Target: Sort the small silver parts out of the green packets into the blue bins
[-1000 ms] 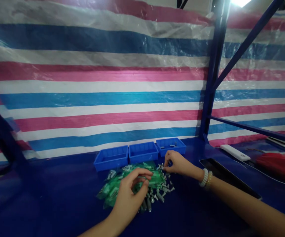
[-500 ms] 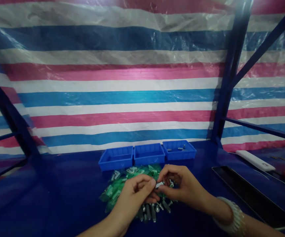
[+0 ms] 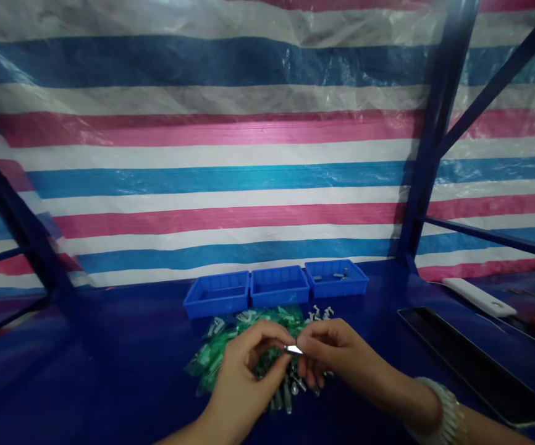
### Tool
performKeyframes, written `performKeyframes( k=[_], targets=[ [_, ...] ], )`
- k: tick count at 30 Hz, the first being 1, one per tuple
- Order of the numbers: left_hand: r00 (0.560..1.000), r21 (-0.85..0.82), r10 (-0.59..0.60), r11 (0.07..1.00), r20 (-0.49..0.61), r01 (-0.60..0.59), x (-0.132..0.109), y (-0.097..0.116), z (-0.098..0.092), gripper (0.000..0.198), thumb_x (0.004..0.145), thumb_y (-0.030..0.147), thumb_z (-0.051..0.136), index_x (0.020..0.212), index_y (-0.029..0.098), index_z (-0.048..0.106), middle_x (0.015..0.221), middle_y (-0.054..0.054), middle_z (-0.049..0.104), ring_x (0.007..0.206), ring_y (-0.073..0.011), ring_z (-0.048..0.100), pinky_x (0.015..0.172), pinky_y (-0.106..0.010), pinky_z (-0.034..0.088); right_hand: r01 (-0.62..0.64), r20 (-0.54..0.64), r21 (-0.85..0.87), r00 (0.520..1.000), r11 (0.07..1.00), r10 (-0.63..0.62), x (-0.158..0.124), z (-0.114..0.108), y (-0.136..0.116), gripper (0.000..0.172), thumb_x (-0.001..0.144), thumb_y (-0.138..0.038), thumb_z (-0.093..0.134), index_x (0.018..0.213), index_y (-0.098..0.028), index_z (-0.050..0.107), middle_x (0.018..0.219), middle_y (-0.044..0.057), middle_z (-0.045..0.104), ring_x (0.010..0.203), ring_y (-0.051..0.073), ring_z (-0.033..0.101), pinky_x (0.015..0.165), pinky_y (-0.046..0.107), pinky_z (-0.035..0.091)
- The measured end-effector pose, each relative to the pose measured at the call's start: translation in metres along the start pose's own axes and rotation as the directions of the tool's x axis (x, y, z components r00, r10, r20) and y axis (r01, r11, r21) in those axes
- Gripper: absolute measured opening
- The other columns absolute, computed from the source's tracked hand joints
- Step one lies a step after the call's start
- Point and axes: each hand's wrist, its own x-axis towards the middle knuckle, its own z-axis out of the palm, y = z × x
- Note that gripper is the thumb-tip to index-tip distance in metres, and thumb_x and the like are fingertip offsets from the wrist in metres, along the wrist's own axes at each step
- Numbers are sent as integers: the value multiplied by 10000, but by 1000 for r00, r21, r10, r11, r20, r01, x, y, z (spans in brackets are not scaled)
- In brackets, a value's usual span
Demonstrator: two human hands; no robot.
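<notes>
My left hand (image 3: 253,364) and my right hand (image 3: 330,352) meet over a pile of small parts on the blue table. Between their fingertips is a small shiny metal piece (image 3: 294,350), its exact kind too small to make out. The left thumb and forefinger close on its left end; the right fingers pinch its right end. Beneath the hands lie loose metal parts (image 3: 286,398), partly hidden by the fingers. Green-tinted clear plastic bags (image 3: 212,358) with small parts inside lie left of and behind them. More small silvery parts (image 3: 320,313) sit just beyond my right hand.
Three blue trays stand in a row behind the pile: left (image 3: 216,304), middle (image 3: 280,295) and right (image 3: 337,288), the right one holding several small metal parts. A dark flat tablet-like slab (image 3: 471,364) and a white device (image 3: 478,298) lie at right. Blue posts (image 3: 427,154) frame a striped sheet.
The piece between my hands has turned, now showing a bright narrow face. My left fingers have spread wider around it, and the right hand has shifted slightly, uncovering silvery parts behind.
</notes>
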Motion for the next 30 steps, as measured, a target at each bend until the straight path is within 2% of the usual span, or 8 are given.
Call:
performKeyframes(
  k=[3,5,9,13,16,19,22,30],
  targets=[
    [995,102,93,990,36,-96,-2,-2,0,176,806,70,560,886,210,629,903,-43,660,906,-188,643,808,-294,541,45,-46,-115,998,992,-50,2,-8,-2,245,715,-350,752,777,-144,635,635,-6,639,549,105,602,526,207,477],
    [991,141,131,981,31,-134,-2,-5,0,188,825,83,548,937,215,621,990,-61,652,994,-206,621,870,-329,523,123,-129,-303,977,945,-169,8,-23,-6,202,692,-287,756,774,-154,629,692,0,649,620,120,616,592,227,501],
    [994,151,108,983,11,-108,-4,-10,0,199,840,103,522,977,218,609,1024,-65,649,1012,-214,619,883,-337,522,101,-285,-737,849,668,-444,30,-71,-20,171,763,-331,658,766,-167,612,711,26,660,612,146,617,575,259,516],
    [998,138,69,988,-1,-68,-7,-10,0,255,832,101,524,1040,238,578,1017,-42,658,966,-198,641,877,-318,522,17,-331,-831,787,556,-520,47,-113,-30,206,788,-284,629,927,-130,634,815,90,682,750,213,637,698,350,510],
    [997,135,75,988,-2,-74,-9,-11,0,260,832,100,522,1044,242,568,1011,-39,659,960,-198,644,871,-309,520,11,-253,-886,826,464,-504,42,-120,-31,211,807,-204,594,992,-124,654,868,104,690,771,221,626,725,369,486],
    [996,155,90,984,7,-90,-10,-12,1,248,831,97,512,1019,240,589,1011,-43,655,971,-201,635,866,-306,521,125,-28,-910,933,395,-359,25,-110,-28,119,782,-177,639,879,-177,708,800,39,698,705,178,626,678,294,483],
    [995,174,101,979,19,-103,-10,-13,2,258,832,91,501,1019,243,592,1017,-40,645,968,-193,628,868,-304,518,226,155,-906,964,357,-217,10,-98,-23,123,716,-160,718,826,-214,732,825,15,683,782,176,627,732,272,479],
    [997,162,78,984,18,-80,-10,-11,4,235,838,110,501,1011,237,595,1006,-44,642,976,-197,618,875,-305,504,190,131,-916,974,352,-186,13,-89,-8,203,659,-21,652,773,-182,702,899,57,631,867,212,595,789,317,470]
  ],
)
